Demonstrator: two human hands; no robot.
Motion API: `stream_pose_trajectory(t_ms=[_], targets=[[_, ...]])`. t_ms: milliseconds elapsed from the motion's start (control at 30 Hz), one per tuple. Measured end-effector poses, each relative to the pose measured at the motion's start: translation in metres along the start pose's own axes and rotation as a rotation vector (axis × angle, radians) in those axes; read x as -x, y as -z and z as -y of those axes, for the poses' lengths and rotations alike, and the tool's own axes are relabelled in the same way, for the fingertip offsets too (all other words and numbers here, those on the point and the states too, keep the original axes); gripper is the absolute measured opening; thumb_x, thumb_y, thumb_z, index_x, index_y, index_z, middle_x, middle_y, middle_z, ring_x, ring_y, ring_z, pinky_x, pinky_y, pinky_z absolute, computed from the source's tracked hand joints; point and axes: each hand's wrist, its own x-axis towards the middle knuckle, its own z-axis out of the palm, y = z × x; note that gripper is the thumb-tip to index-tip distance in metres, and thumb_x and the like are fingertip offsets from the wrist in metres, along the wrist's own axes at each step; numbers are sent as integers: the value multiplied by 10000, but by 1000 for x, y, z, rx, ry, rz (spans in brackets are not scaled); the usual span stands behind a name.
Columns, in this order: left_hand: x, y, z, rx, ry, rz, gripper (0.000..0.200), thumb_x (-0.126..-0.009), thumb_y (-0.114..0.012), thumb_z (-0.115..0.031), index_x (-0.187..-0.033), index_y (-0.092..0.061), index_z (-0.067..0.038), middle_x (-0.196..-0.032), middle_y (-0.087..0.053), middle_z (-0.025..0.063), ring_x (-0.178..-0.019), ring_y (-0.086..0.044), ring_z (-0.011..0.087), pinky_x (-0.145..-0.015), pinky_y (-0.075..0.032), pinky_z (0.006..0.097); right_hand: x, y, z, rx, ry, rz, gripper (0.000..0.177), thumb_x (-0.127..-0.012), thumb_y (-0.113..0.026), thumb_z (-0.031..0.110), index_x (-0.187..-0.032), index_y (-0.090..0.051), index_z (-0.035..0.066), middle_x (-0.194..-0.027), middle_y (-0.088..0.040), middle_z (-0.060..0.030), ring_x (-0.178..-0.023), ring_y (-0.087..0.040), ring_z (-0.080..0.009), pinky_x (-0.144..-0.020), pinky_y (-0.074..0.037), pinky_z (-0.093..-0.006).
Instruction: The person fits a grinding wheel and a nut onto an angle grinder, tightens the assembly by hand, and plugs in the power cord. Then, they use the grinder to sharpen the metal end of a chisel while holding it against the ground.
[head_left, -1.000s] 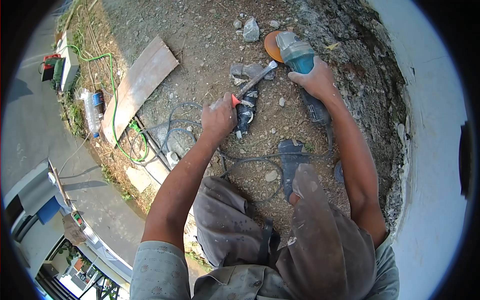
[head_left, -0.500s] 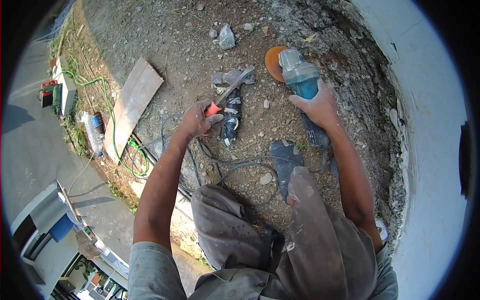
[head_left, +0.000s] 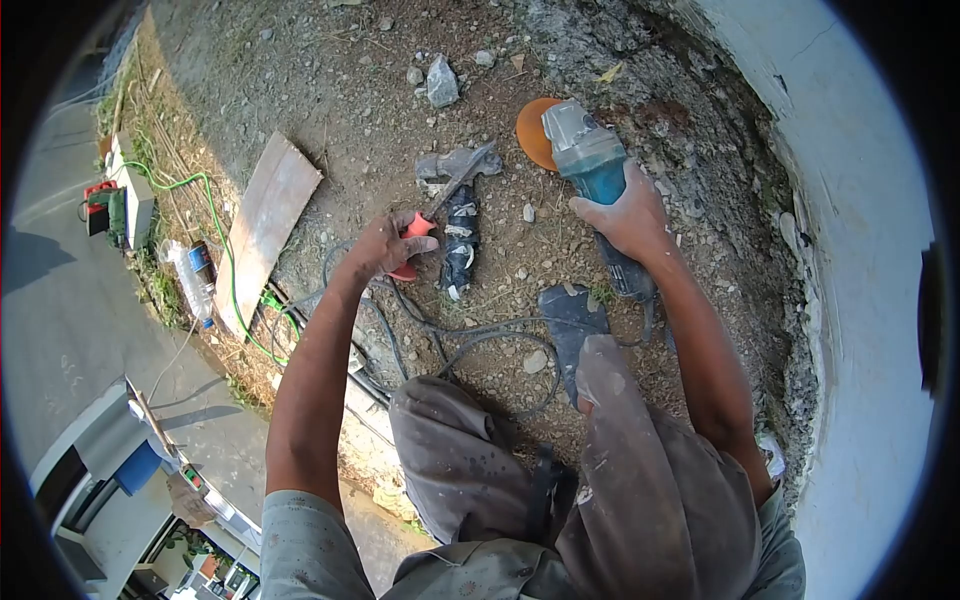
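Note:
My left hand (head_left: pixel 388 248) is closed around the red handle of a tool with a narrow grey blade (head_left: pixel 462 182), whose tip points up and right. That blade overlaps the head of a hammer (head_left: pixel 460 240) lying on the dirt, its handle wrapped in black and white tape. My right hand (head_left: pixel 636 215) grips a teal angle grinder (head_left: pixel 588 160) by its body, thumb on the near side. An orange disc (head_left: pixel 537 133) is fitted at the grinder's far end, and its dark rear body shows below my palm.
Grey cable (head_left: pixel 480 328) loops over the dirt before my knees. A board (head_left: pixel 268 215) lies at left, with a green cord (head_left: pixel 232 265) across it and a plastic bottle (head_left: pixel 188 270) beside it. Stones (head_left: pixel 442 82) lie ahead. A white wall (head_left: pixel 860 260) runs along the right.
The grinder and my right hand have shifted slightly left. My left hand has drawn the red-handled tool a little left and down. The view has tilted slightly.

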Motion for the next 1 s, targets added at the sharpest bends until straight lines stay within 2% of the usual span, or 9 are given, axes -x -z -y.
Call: stream_pose_trajectory(t_ms=[33, 133, 233, 367, 467, 500, 600, 700, 1000], targets=[[1, 1, -1, 10, 17, 8, 397, -847, -823, -321, -1145, -698, -90, -907, -718, 23, -810, -633, 142, -788, -512, 330, 0, 0, 0, -4, -4, 10, 862, -678, -822, 508, -1247, -544, -77, -1153, -649, -274, -1070, -640, -405, -943, -492, -457], [-1, 1, -6, -246, 23, -31, 424, -861, -793, -342, -1175, -673, -84, -953, -736, 111, -861, -692, 230, -817, -518, 361, -1, 2, -1, -23, -9, 29, 855, -677, -824, 501, -1246, -549, -74, -1147, -655, -266, -1058, -646, -396, -937, -496, -455], [5, -13, -9, -207, 15, -103, 400, -855, -776, -323, -1144, -662, -72, -1008, -695, 175, -930, -682, 335, -832, -519, 418, -1, 0, -4, -49, 0, 16, 823, -677, -829, 489, -1228, -565, -62, -1127, -665, -257, -1039, -655, -387, -923, -503, -451], [16, -44, -9, -399, -91, -413, 304, -854, -744, -251, -1065, -631, -62, -1038, -561, 179, -947, -602, 406, -816, -502, 495, 0, -2, -7, -51, 2, -4, 779, -679, -838, 465, -1208, -582, -46, -1095, -678, -245, -1011, -665, -378, -905, -509, -443], [26, -70, -24, -500, -92, -652, 311, -849, -743, -198, -1113, -643, -66, -1010, -631, 198, -900, -633, 412, -794, -506, 487, 3, -3, -5, -54, 16, -27, 758, -683, -842, 447, -1200, -587, -46, -1085, -681, -240, -998, -668, -373, -894, -511, -442], [27, -74, -29, -449, -59, -644, 318, -854, -725, -169, -1139, -632, -63, -1067, -625, 198, -969, -631, 407, -817, -506, 495, 3, -3, -6, -53, 24, -39, 752, -685, -843, 441, -1197, -588, -47, -1083, -682, -239, -994, -669, -372, -891, -511, -443], [29, -84, -23, -307, -66, -662, 271, -871, -692, -174, -1107, -619, -64, -1060, -599, 189, -964, -619, 398, -807, -506, 491, 3, -5, -8, -57, -1, -53, 740, -688, -846, 425, -1195, -588, -48, -1076, -681, -238, -978, -668, -374, -879, -512, -448], [31, -93, -10, -247, -121, -786, 330, -862, -708, -154, -1161, -614, -48, -1046, -608, 192, -965, -618, 398, -814, -499, 485, 1, -9, -16, -75, 70, -102, 726, -690, -847, 409, -1191, -587, -49, -1060, -679, -239, -956, -666, -377, -863, -512, -453], [50, -104, -27, -56, -122, -933, 338, -862, -730, -151, -1154, -607, -32, -1035, -601, 189, -959, -589, 379, -847, -470, 463, 5, -3, -2, -41, 52, -88, 730, -689, -848, 416, -1181, -575, -49, -1079, -658, -259, -1000, -641, -407, -888, -494, -474]])
